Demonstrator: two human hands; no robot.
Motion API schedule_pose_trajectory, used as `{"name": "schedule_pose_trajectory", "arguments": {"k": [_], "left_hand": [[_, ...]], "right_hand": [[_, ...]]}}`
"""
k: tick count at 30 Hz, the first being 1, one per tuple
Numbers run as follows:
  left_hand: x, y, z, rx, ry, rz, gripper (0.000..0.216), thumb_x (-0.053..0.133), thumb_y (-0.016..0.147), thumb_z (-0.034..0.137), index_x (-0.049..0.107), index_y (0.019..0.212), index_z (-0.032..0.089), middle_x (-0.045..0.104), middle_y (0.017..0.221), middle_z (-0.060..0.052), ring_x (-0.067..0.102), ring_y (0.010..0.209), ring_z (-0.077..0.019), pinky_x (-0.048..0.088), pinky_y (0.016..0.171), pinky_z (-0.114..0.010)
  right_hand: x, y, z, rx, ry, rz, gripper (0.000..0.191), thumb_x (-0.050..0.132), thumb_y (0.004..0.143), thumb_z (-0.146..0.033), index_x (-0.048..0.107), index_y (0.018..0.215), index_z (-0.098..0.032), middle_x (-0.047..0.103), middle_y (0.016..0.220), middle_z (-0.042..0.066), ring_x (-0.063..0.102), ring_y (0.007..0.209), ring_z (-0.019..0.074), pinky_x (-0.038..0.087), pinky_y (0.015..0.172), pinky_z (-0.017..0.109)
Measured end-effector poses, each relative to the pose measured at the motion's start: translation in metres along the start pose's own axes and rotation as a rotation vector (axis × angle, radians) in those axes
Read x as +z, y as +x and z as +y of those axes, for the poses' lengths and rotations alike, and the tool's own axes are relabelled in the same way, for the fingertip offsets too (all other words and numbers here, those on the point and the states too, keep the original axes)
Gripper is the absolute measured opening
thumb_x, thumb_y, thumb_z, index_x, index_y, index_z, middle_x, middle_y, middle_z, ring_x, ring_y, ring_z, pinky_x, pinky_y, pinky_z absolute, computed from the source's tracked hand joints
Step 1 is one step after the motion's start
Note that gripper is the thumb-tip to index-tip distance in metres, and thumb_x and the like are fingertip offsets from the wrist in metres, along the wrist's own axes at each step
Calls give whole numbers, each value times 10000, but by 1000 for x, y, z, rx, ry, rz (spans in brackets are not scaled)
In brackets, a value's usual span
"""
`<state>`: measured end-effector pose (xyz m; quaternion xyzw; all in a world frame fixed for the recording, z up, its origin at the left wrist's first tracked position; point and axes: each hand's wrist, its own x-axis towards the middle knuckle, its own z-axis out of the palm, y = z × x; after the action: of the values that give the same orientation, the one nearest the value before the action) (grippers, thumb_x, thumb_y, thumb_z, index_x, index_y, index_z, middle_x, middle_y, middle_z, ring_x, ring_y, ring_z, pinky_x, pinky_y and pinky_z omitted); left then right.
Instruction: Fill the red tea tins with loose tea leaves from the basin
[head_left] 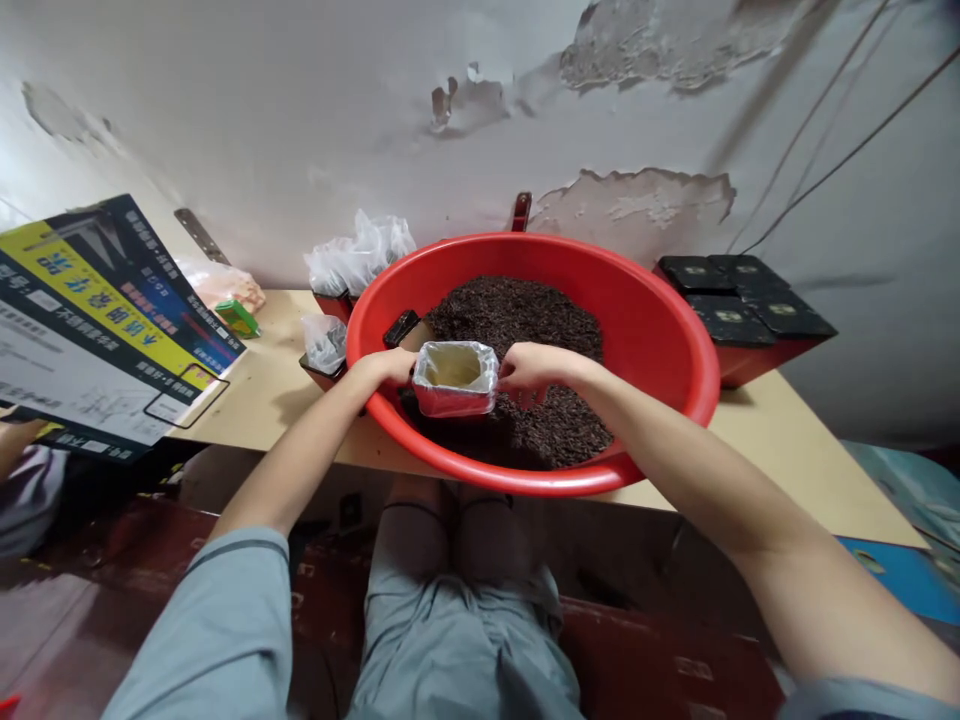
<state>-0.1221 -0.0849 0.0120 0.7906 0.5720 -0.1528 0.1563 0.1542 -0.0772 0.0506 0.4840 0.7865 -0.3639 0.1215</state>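
Note:
Between my two hands is a small red box lined with a clear plastic bag folded over its rim. It is held upright over a big red tub, and its yellowish inside shows no grains. My left hand grips the box's left side, thumb near the rim. On the right, my right hand has its fingers closed on the bag's edge at the box. Dark, tea-like grains cover much of the tub's floor. A black-edged container lies in the tub behind my left hand, partly hidden.
Several red boxes with black lids stand right of the tub. On the left are bag-lined boxes and a green packet on the pale table. A printed carton juts in, with another person's hand beside it.

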Motion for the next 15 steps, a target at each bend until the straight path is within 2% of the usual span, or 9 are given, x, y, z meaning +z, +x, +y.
{"name": "schedule_pose_trajectory", "arguments": {"k": [3,6,9,11,13,15], "left_hand": [[-13,-11,4,-103,64,111,331,612,984,248,710,1300,226,786,1317,-102,746,1202,-250,553,982,-261],[-43,-14,14,-186,74,292,357,547,1009,241,700,1331,235,769,1355,-88,724,1233,-233,550,999,-267],[-79,-2,35,-72,-18,435,343,535,1017,278,740,1282,205,790,1299,-92,724,1206,-226,546,997,-270],[-97,13,52,97,-139,359,358,565,1019,382,764,1231,172,825,1157,-90,757,1075,-214,556,927,-261],[-105,30,63,259,-231,162,419,632,970,478,774,1208,164,832,1103,-79,763,996,-204,557,851,-246],[-102,44,65,379,-261,-36,477,724,874,501,772,1214,170,828,1154,-76,755,1038,-212,552,847,-235]], "right_hand": [[12,7,-3,38,51,-31,146,591,1000,-150,697,1099,-130,806,971,119,790,768,226,589,576,270],[19,16,-2,31,176,-16,247,618,930,-64,657,1157,-154,797,947,80,787,791,225,613,618,285],[18,22,2,-36,313,-10,261,633,842,0,656,1046,-161,781,887,37,770,784,208,629,660,289],[18,24,5,-72,365,7,268,635,820,5,651,1029,-162,769,871,23,746,739,190,635,659,298],[19,24,5,-57,357,48,347,643,822,2,636,1129,-159,759,875,22,719,686,174,638,644,308],[21,25,4,-29,320,62,469,644,841,-5,589,1283,-152,753,902,31,706,661,162,639,635,311]]}}
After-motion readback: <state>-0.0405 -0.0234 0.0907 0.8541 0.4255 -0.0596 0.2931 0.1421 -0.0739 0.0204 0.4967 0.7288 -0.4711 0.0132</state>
